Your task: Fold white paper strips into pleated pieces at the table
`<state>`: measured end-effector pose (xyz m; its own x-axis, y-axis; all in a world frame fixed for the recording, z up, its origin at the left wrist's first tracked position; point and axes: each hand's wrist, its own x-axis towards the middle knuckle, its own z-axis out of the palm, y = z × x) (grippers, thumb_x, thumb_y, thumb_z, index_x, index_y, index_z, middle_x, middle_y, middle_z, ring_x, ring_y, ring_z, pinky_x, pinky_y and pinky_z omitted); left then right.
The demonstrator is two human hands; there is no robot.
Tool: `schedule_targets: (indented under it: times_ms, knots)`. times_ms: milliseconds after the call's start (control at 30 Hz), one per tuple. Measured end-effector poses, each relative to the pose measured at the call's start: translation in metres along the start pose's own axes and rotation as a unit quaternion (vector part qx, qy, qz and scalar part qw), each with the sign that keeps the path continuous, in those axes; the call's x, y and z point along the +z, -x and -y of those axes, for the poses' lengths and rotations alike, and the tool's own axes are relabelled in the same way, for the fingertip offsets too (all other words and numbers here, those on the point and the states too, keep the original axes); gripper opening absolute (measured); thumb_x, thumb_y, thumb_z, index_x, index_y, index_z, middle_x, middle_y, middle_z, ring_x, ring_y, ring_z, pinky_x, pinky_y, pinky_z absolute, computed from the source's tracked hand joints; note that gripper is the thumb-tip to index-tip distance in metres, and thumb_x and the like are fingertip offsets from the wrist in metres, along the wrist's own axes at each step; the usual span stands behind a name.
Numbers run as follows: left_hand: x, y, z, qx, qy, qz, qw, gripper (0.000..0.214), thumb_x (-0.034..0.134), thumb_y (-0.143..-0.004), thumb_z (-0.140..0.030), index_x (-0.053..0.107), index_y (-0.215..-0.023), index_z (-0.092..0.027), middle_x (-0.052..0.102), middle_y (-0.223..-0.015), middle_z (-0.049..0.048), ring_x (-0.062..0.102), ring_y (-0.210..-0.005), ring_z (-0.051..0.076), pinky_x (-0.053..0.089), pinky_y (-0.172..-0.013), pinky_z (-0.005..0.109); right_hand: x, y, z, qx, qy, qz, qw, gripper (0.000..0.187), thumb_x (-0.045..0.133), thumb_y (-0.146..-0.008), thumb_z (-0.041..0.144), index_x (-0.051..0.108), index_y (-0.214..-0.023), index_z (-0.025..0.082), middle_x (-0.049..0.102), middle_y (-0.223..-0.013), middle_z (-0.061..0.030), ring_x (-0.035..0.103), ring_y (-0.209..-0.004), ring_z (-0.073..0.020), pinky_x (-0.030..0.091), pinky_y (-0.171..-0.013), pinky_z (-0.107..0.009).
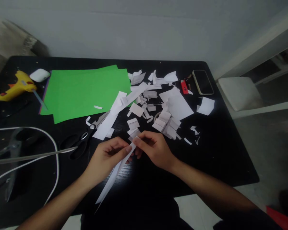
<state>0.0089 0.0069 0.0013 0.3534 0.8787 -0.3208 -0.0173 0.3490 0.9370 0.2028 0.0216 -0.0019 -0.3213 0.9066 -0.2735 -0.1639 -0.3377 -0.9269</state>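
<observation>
Both my hands meet over the front middle of the black table (218,153). My left hand (108,158) and my right hand (152,150) pinch the upper end of a long narrow white paper strip (112,180), which hangs down toward me and tapers to a point. The fingers of both hands are closed on the strip. Just beyond my hands lie several small white paper pieces (166,123), some stacked. Black-handled scissors (84,139) lie to the left of my left hand, blades pointing away.
Green paper sheets (86,91) cover the back left. A yellow glue gun (15,84) and a white object (39,75) sit at the far left. A phone (203,82) and a red lighter (184,87) lie at the back right. A white cable (53,143) loops at left.
</observation>
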Motion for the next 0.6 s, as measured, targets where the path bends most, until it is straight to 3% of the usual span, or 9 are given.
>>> schedule_targets:
  times_ms: [467, 600]
  knots:
    - [0.0003, -0.0005, 0.0009, -0.002, -0.001, -0.009, 1.0, 0.017, 0.073, -0.092, -0.028, 0.071, -0.082, -0.014, 0.077, -0.077, 0.0047, 0.071, -0.066, 0.014, 0.059, -0.064, 0.024, -0.0012, 0.0015, 0.0017, -0.007, 0.029, -0.015, 0.999, 0.032, 0.076, -0.089, 0.048, 0.069, -0.083, 0.018, 0.07, -0.067, 0.0009, 0.068, -0.061, -0.0134, 0.058, -0.063, -0.027]
    - [0.0027, 0.0027, 0.001, 0.017, 0.007, -0.037, 0.999, 0.012, 0.075, -0.091, -0.024, 0.071, -0.1, -0.017, 0.078, -0.077, 0.002, 0.075, -0.068, 0.015, 0.062, -0.067, 0.024, -0.0022, -0.0004, 0.0019, -0.003, 0.012, -0.025, 1.0, 0.031, 0.076, -0.089, 0.048, 0.07, -0.083, 0.018, 0.069, -0.066, 0.0014, 0.067, -0.06, -0.0125, 0.059, -0.062, -0.026]
